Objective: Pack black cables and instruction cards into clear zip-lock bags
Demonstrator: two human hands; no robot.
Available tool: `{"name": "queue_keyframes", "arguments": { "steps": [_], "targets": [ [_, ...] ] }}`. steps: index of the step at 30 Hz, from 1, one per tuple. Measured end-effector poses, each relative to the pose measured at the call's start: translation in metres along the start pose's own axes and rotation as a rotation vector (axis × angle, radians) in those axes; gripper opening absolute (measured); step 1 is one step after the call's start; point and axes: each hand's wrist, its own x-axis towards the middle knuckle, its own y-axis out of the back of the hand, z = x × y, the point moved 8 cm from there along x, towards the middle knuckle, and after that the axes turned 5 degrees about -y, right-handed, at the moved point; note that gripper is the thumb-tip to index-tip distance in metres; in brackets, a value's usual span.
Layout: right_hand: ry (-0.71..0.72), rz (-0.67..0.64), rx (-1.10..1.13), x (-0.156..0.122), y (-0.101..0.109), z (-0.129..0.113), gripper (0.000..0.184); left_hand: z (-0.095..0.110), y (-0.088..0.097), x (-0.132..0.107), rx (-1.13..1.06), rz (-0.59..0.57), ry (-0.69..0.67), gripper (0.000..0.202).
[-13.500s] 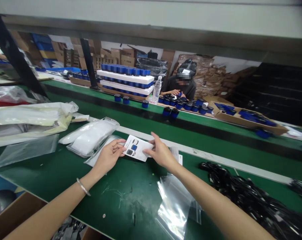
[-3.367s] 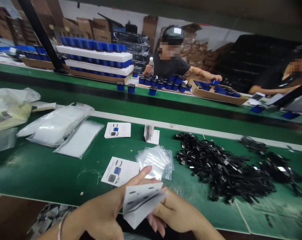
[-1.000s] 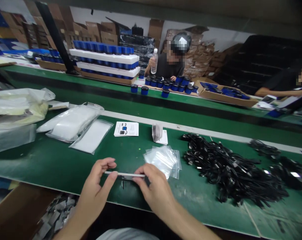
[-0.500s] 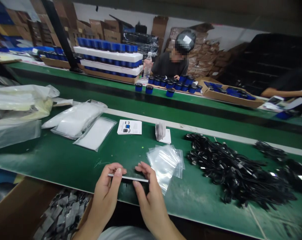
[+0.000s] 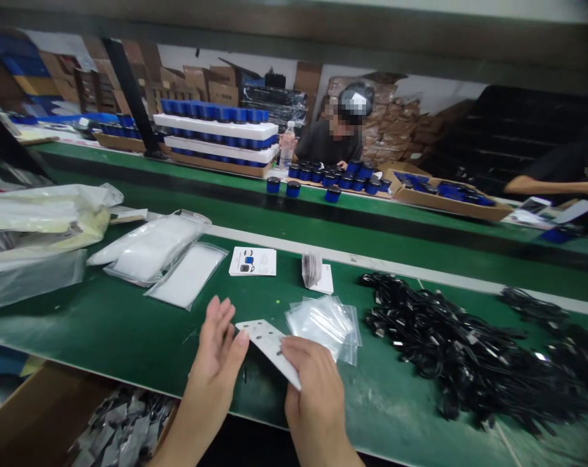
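My right hand [image 5: 318,389] is closed on the right end of a white printed leaflet [image 5: 267,340], which is tilted and shows small dark pictures on its upper face. Close by its far left corner is my left hand [image 5: 219,353], fingers apart and raised, the thumb at the corner; whether it touches I cannot tell. Beyond the hands lie a flat stack of printed leaflets [image 5: 252,261] and a folded, upright bunch of leaflets [image 5: 312,270] on a white sheet. Clear zip bags [image 5: 323,321] are fanned out just past my right hand.
A heap of black cables [image 5: 435,344] covers the right of the green table. Packs of white bags [image 5: 182,275] lie at left. Below the edge is a carton of small grey packets [image 5: 123,421]. Across the table, a person [image 5: 330,139] sits behind blue jars [image 5: 333,178].
The leaflet has turned from edge-on to tilted, its printed face now showing. My right hand has closed over its right end, while my left hand has let go and spread its fingers.
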Motion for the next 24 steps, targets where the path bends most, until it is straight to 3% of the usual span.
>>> {"name": "queue_keyframes", "arguments": {
  "steps": [2, 4, 8, 13, 17, 19, 21, 24],
  "targets": [
    [0.148, 0.062, -0.156, -0.001, 0.007, -0.012, 0.024, -0.015, -0.015, -0.011, -0.253, -0.088, 0.296, 0.055],
    [0.224, 0.019, -0.215, -0.002, 0.007, -0.019, 0.026, -0.021, -0.030, -0.023, -0.431, -0.205, 0.508, 0.038],
    [0.299, -0.151, -0.096, 0.000, 0.017, -0.020, 0.028, -0.019, -0.031, -0.029, -0.493, -0.264, 0.625, 0.019],
    [0.254, -0.365, 0.111, 0.007, 0.040, -0.003, 0.021, -0.022, -0.027, -0.036, -0.342, -0.383, 0.722, 0.031],
    [-0.018, -0.485, 0.317, 0.004, 0.040, 0.019, 0.013, -0.018, -0.032, -0.048, -0.223, -0.497, 0.672, 0.040],
    [-0.265, -0.513, 0.434, -0.004, 0.030, 0.033, 0.008, -0.017, -0.024, -0.048, -0.025, -0.431, 0.566, 0.043],
    [-0.503, -0.518, 0.552, -0.017, 0.018, 0.044, 0.020, -0.012, -0.013, -0.047, 0.185, -0.345, 0.435, 0.042],
    [-0.749, -0.465, 0.686, -0.040, 0.002, 0.053, 0.033, -0.008, -0.007, -0.051, 0.257, -0.305, 0.332, 0.037]
  ]
}}
